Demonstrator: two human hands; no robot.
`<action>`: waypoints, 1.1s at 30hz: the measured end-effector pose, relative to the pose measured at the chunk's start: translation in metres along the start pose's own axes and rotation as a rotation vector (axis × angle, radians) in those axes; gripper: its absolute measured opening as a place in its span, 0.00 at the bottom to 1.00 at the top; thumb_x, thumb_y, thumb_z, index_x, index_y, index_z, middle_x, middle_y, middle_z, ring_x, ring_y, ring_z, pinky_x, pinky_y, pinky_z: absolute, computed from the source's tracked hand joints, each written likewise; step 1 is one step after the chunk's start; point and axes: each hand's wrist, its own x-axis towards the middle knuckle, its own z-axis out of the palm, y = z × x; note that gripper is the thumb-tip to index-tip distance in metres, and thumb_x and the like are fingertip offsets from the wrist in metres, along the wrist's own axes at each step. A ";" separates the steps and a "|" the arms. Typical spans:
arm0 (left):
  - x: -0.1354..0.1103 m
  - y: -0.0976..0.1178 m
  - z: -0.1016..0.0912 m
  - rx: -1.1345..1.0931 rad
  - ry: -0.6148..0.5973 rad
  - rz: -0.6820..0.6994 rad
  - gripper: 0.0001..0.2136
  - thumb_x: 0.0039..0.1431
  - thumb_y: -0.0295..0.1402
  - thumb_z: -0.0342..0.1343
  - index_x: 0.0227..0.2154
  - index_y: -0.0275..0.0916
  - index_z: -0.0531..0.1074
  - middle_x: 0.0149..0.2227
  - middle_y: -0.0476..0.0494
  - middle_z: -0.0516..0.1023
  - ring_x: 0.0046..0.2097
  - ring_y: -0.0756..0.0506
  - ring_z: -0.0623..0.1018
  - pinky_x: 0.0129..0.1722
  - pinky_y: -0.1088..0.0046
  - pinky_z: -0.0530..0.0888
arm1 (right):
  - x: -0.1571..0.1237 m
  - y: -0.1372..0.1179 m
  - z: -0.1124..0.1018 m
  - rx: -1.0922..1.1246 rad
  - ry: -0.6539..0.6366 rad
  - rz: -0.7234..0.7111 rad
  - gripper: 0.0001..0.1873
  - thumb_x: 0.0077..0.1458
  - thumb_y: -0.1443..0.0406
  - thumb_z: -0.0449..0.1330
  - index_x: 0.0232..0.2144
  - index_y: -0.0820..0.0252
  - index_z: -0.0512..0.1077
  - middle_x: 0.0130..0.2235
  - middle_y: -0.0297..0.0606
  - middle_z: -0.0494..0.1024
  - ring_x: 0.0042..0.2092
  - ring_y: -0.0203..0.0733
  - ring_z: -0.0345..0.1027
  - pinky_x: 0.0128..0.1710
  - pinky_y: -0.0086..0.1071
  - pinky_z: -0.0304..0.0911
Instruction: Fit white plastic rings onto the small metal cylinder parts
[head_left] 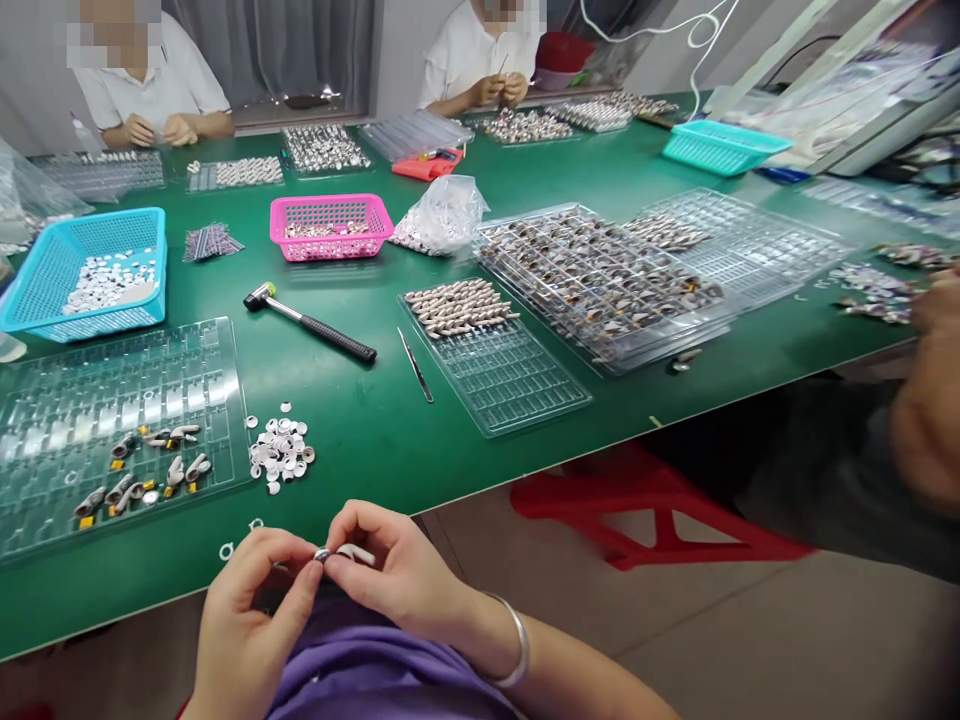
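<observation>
Just in front of the table edge, over my lap, both hands meet at a small white earbud shell (361, 554) with a stem. My right hand (409, 575) pinches it between thumb and fingers. My left hand (251, 605) is closed on its shiny rounded end; whether that end is a separate piece I cannot tell. Close by on the table lie a small white ring (226, 551) and a pile of round white discs (281, 450). A clear tray (187, 365) at the left holds several earbud parts (124, 490) with yellow tabs.
A rubber-headed hammer (322, 330) and tweezers (415, 365) lie mid-table. Beyond are a blue basket (150, 300), a pink basket (330, 250) and stacked filled trays (600, 285). Two people sit opposite; another person's arm (930, 400) is at right, above a red stool (622, 510).
</observation>
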 end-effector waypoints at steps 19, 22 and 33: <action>0.105 -0.007 0.004 0.730 -0.187 0.236 0.10 0.58 0.32 0.52 0.27 0.42 0.78 0.31 0.42 0.75 0.35 0.42 0.74 0.34 0.67 0.71 | 0.005 -0.014 -0.034 -0.358 0.174 -0.164 0.05 0.55 0.64 0.59 0.29 0.60 0.67 0.24 0.28 0.64 0.26 0.32 0.55 0.26 0.28 0.53; 0.089 0.003 0.005 0.612 -0.214 0.202 0.08 0.59 0.34 0.52 0.30 0.41 0.76 0.30 0.46 0.79 0.32 0.46 0.77 0.33 0.71 0.74 | 0.004 -0.018 -0.034 -0.350 0.160 -0.204 0.04 0.57 0.65 0.57 0.30 0.60 0.67 0.25 0.29 0.65 0.26 0.32 0.56 0.27 0.28 0.55; 0.021 0.003 0.006 -0.171 -0.141 -0.364 0.11 0.50 0.38 0.67 0.36 0.43 0.83 0.34 0.43 0.85 0.34 0.44 0.83 0.34 0.75 0.80 | 0.005 -0.017 -0.025 -0.304 0.101 -0.164 0.06 0.54 0.64 0.60 0.29 0.59 0.66 0.24 0.26 0.62 0.25 0.30 0.52 0.24 0.26 0.51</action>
